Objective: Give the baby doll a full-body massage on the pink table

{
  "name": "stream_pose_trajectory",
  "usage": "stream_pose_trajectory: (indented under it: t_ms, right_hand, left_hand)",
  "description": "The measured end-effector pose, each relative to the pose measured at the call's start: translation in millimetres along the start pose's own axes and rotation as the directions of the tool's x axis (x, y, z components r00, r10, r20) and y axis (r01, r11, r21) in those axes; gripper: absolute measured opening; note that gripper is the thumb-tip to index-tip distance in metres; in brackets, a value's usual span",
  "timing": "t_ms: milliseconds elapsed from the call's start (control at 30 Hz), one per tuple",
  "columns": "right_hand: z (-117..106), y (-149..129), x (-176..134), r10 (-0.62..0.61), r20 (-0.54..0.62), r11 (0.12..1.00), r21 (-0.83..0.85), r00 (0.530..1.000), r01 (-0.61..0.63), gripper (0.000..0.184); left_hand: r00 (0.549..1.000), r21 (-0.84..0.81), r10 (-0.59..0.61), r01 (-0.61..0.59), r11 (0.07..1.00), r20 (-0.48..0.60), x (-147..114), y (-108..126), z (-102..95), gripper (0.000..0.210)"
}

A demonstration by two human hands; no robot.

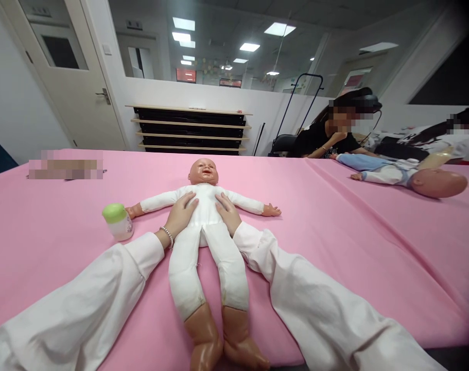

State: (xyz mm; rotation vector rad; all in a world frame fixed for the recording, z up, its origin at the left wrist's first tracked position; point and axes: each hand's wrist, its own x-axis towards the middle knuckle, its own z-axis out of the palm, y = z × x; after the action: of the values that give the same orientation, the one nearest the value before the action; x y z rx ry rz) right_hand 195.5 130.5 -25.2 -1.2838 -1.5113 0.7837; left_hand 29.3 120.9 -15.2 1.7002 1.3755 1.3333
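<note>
The pink sheet (pixel 353 232) is bright, with soft, pale shadows by the doll (pixel 206 206). White lights (pixel 279 29) glow in the big window (pixel 253 67). The doll looks clear. The door (pixel 80 85) leans, the top right corner goes black, and blocky squares hide some spots.

A white wall (pixel 172 95) is running behind the pink-covered table (pixel 327 221), and a long glass window (pixel 234 18) is filling its upper part. In the glass — seen through it or reflected, I cannot tell — rectangular ceiling lights (pixel 279 29) are glowing white. At the left, a pale door (pixel 80 90) is standing, its lever handle (pixel 104 96) sticking out below a wall switch (pixel 106 49). Under the window, a low black rack (pixel 191 116) is carrying pale boards (pixel 191 124); to its right, a thin black pole (pixel 259 140) is slanting, and a blue metal frame (pixel 311 74) is rising near a black chair (pixel 283 143).
</note>
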Motion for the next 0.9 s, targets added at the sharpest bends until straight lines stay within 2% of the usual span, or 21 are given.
stream_pose_trajectory:
  t_ms: [100, 200, 300, 433, 567, 700, 767, 800, 833, 900]
  right_hand:
    - [2, -7, -2, -0.055, 0.004, 0.993, -0.102, 0.998, 0.055, 0.061]
    - [3, -9, 2, -0.066, -0.035, 0.994, -0.095, 0.997, 0.063, 0.05]
    - [2, -5, 5, -0.028, -0.093, 1.0, 0.0, 0.995, 0.029, 0.032]
    - [1, -1, 5, 0.069, -0.123, 0.988, 0.144, 0.99, -0.051, 0.034]
    - [-2, 1, 1, 0.037, -0.052, 0.998, 0.06, 0.998, -0.034, 0.04]
    - [-9, 3, -6, -0.068, 0.14, 0.984, -0.155, 0.988, 0.09, 0.047]
    - [-13, 1, -13, -0.164, 0.27, 0.932, -0.271, 0.949, 0.239, 0.049]
    - [-14, -2, -18, -0.227, 0.334, 0.889, -0.312, 0.915, 0.334, 0.05]
    - [-16, -5, -24, -0.295, 0.398, 0.835, -0.334, 0.869, 0.437, 0.049]
    - [-19, -13, -39, -0.436, 0.507, 0.711, -0.312, 0.744, 0.63, 0.05]
  left_hand:
    - [0.998, 0.136, 0.059, -0.06, 0.989, 0.008, 0, 6, 3.6, 0.05]
    - [0.998, 0.17, 0.062, -0.056, 0.984, -0.031, 4, 4, 5.4, 0.043]
    - [0.995, 0.073, 0.043, -0.037, 0.997, -0.087, 9, -2, 5.4, 0.03]
    - [0.994, -0.148, -0.054, 0.04, 0.988, -0.097, 10, -11, 3.8, 0.033]
    - [0.995, -0.28, -0.083, 0.064, 0.958, -0.054, 6, -16, 0.8, 0.04]
    - [0.997, -0.328, -0.08, 0.068, 0.942, -0.023, 5, -19, -1.4, 0.043]
    - [0.996, -0.333, -0.085, 0.073, 0.94, -0.02, 5, -19, -1.7, 0.043]
    - [0.996, -0.324, -0.08, 0.067, 0.944, -0.026, 6, -19, -1.6, 0.043]
    - [0.997, -0.306, -0.071, 0.057, 0.95, -0.035, 6, -19, -1.5, 0.042]
    - [0.997, -0.259, -0.049, 0.032, 0.965, -0.058, 7, -19, -1.1, 0.042]
